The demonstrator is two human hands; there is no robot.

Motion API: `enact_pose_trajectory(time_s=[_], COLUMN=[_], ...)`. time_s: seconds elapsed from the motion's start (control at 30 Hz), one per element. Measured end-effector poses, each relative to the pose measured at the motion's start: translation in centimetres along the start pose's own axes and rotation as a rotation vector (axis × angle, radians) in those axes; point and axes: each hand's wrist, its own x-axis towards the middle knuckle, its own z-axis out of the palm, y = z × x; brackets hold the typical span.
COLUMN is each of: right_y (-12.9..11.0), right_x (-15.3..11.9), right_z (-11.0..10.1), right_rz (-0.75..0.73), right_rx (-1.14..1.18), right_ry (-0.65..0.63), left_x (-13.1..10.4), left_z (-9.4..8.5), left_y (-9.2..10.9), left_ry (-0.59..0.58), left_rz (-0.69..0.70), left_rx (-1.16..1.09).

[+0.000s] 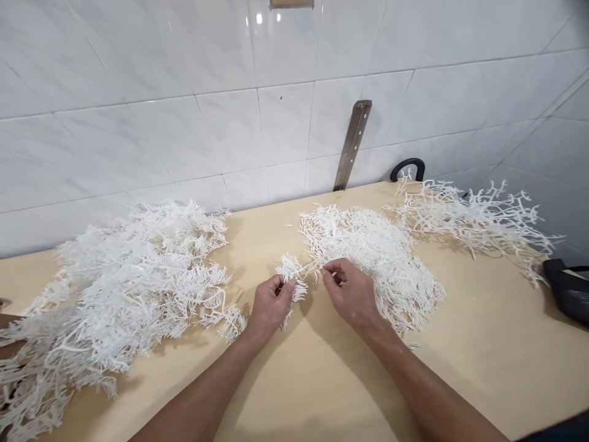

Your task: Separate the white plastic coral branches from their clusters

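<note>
My left hand (271, 304) is closed in a pinch around a small white branched sprig (289, 265), which looks like plastic. Fine tips of the sprig stick out above and below the fingers. Just to the right, my right hand (350, 291) pinches with thumb and forefinger at the end of a thin white strand reaching from the sprig. Behind my right hand spreads a pile of short loose white pieces (368, 239). Left of my left hand lies a large tangled heap of bushy white sprigs (138, 288).
Barer white branches (478, 215) lie at the table's back right, near a black curved handle (408, 164) and a black object (568, 288). A metal bracket (353, 144) stands against the tiled wall (285, 123). Something like another person's arm (10, 336) shows at the left edge.
</note>
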Motion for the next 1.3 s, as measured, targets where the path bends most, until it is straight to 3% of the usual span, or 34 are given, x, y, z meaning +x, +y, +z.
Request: enact_pose_trajectory(time_s=[0.13, 0.23, 0.3, 0.43, 0.5, 0.8, 1.3], right_y=[0.6, 0.4, -0.3, -1.8, -2.2, -1.7, -1.8], right_x=[1.4, 1.7, 1.2, -0.2, -0.6, -1.1, -1.1], right_z=[-2.5, -3.4, -3.0, -0.9, 0.0, 1.1, 1.2], right_rz=[-0.109, -0.158, -0.176, -0.195, -0.197, -0.182, 0.019], right_rx=[-0.212, -0.222, -0.121, 0.062, 0.08, 0.063, 0.11], right_ry=[0.239, 0.314, 0.227, -0.119, -0.197, -0.246, -0.347], left_x=[0.0, 0.1, 0.0, 0.1, 0.1, 0.1, 0.0], left_z=[0.1, 0.1, 0.2, 0.3, 0.3, 0.2, 0.2], left_y=[0.1, 0.2, 0.2, 0.3, 0.3, -0.1, -0.2], left_ry=[-0.012, -0.023, -0.036, -0.062, -0.065, -0.034, -0.04], left_rz=[-0.017, -0.034, -0.045, -0.054, -0.051, 0.019, 0.074], left_rx=[-0.091, -0.125, -0.129, -0.156, -0.153, -0.03, 0.14])
